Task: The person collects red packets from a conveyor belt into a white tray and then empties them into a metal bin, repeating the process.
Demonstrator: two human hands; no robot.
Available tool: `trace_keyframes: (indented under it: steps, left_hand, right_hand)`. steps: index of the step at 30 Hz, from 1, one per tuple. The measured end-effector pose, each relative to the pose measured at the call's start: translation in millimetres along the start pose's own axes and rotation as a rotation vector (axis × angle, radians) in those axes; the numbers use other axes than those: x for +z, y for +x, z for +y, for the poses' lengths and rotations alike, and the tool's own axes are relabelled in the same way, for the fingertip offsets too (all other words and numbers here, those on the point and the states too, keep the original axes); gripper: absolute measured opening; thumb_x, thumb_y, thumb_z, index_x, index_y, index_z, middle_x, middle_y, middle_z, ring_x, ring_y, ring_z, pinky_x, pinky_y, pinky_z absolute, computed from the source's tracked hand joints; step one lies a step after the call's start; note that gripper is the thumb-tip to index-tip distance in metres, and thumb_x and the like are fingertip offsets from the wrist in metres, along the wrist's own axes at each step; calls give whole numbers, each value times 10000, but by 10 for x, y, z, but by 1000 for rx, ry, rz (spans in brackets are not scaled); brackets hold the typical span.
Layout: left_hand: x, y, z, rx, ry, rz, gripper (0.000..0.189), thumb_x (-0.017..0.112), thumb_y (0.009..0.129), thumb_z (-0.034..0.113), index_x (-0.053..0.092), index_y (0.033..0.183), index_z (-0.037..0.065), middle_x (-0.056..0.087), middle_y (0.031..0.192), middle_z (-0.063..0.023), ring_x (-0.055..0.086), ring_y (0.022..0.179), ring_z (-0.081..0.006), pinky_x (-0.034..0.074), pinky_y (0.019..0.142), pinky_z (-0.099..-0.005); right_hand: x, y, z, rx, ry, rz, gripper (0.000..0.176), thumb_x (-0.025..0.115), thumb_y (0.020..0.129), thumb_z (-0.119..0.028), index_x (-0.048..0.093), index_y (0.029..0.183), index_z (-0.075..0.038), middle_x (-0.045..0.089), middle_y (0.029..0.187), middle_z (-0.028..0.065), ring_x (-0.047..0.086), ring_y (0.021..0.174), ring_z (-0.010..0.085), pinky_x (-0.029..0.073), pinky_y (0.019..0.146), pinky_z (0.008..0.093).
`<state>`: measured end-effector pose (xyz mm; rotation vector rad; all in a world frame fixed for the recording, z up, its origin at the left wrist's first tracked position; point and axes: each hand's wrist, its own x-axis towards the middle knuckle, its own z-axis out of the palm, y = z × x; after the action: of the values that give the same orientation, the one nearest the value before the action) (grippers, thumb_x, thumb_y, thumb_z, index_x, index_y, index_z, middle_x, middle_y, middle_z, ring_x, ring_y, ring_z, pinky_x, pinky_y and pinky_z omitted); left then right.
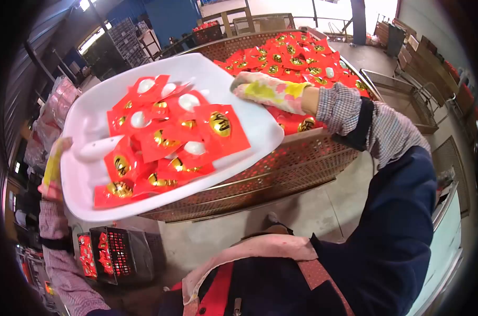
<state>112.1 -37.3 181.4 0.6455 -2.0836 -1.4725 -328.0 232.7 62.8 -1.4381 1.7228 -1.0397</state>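
A white plastic tray (260, 124), tilted and dustpan-shaped, is held up in front of me by both hands. On it lies a pile of small red sealed packets (220, 126), some showing gold-and-black oval print and others a white egg-shaped bulge. My left hand (53, 171), in a yellow patterned glove, is closed on the tray's left edge; its fingers are partly hidden. My right hand (273, 92), gloved in a floral print, grips the far right rim. Just beyond that hand, a large perforated metal crate (260, 184) holds a heap of similar red packets (297, 60).
Below left, black plastic baskets (120, 253) with red packets stand on the floor. Clear plastic bags (52, 113) are piled at the left. Metal mesh carts (402, 95) stand to the right, and a pale panel (441, 253) is close by my right elbow.
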Motion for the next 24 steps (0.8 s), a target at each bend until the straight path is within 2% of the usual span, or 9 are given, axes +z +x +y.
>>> trace_keyframes:
  steps: [1,4,7,13,15,16,19,21,24]
  left_hand:
    - [111,365,61,-281,-17,61,619,613,865,433,457,1300,22,570,1155,-83,574,1042,-186,461,936,-324]
    - [116,925,19,-130,237,37,520,649,844,395,524,1200,38,592,1000,-35,586,914,-126,495,824,-279]
    - [494,1471,150,-152,295,-67,547,662,838,373,507,1243,38,586,1023,-36,588,933,-124,508,808,-277]
    - [1190,1769,378,-282,434,-37,612,665,824,378,478,1296,37,565,1078,-87,592,967,-178,513,836,-293]
    - [1209,1775,674,-337,287,25,616,656,819,367,471,1305,36,556,1098,-112,588,989,-198,506,863,-314]
    - [1369,1753,793,-312,289,-29,612,637,823,362,464,1319,48,553,1124,-128,579,1022,-205,495,894,-331]
    - [1447,1892,938,-323,402,-59,653,642,811,381,443,1341,54,545,1156,-139,571,1043,-225,491,906,-342]
    - [1456,1917,1075,-307,510,-81,694,646,800,400,422,1362,60,536,1188,-150,564,1064,-245,487,918,-353]
    - [1582,1851,1191,-294,520,-50,703,639,798,428,427,1362,66,536,1203,-159,573,1051,-260,495,909,-364]
  right_hand:
    - [-125,67,200,20,68,-28,343,529,952,-336,520,1154,-59,532,931,16,513,789,85,452,684,259]
    - [-283,-22,316,55,-34,16,338,536,948,-326,515,1148,-54,529,942,18,521,817,94,450,696,265]
    - [-587,207,816,163,76,-70,334,543,944,-304,507,1159,-51,527,922,33,524,817,103,452,686,283]
    - [-675,21,1101,230,55,-111,386,536,946,-294,442,1222,-41,507,791,9,527,697,107,446,590,281]
    - [-716,50,862,397,131,-137,365,542,940,-282,462,1195,-33,527,798,25,551,723,100,459,599,278]
    - [-763,129,1137,75,-19,-244,297,515,924,-231,507,1138,-26,561,794,42,588,700,116,486,582,289]
    - [-952,192,786,283,-262,-274,234,474,900,-186,544,1057,-27,567,739,35,590,603,133,498,518,292]
    - [-1060,112,695,343,-25,-166,179,457,892,-166,559,987,-54,547,651,21,584,516,134,477,434,250]
    - [-1219,142,759,83,113,-320,156,469,895,-161,557,960,-50,555,662,19,578,511,128,476,444,236]
